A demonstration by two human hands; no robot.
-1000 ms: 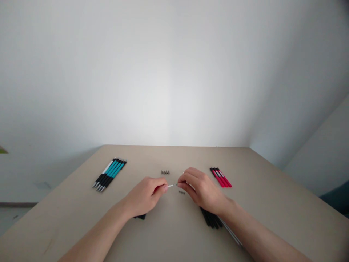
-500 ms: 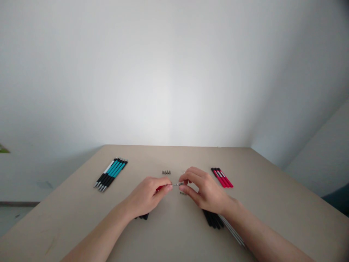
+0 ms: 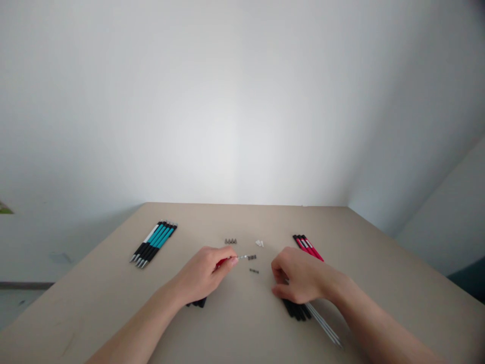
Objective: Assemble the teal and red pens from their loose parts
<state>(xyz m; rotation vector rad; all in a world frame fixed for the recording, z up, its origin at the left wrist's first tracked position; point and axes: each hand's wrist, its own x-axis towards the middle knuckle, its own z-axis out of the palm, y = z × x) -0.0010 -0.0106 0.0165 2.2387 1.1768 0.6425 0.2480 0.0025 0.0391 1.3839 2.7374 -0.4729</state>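
Note:
My left hand (image 3: 202, 275) is closed round a red pen part (image 3: 223, 261) with a thin white refill tip poking out to the right, a small dark spring (image 3: 251, 257) on its end. My right hand (image 3: 301, 275) rests on the table to the right with fingers curled loosely; nothing shows in it. It lies over a bunch of black pen barrels (image 3: 296, 309) and thin silver refills (image 3: 324, 326). Another small spring (image 3: 254, 271) lies on the table between my hands.
A row of teal and black pens (image 3: 154, 241) lies at the left of the beige table (image 3: 242, 323). Red pen parts (image 3: 307, 245) lie at the right. Small metal tips (image 3: 230, 241) and white bits (image 3: 259, 243) sit behind my hands. Black parts (image 3: 197, 303) lie under my left wrist.
My right hand has let go of the refill tip and drawn back to the right and towards me. The spring now sits on the tip. My left hand has stayed in place.

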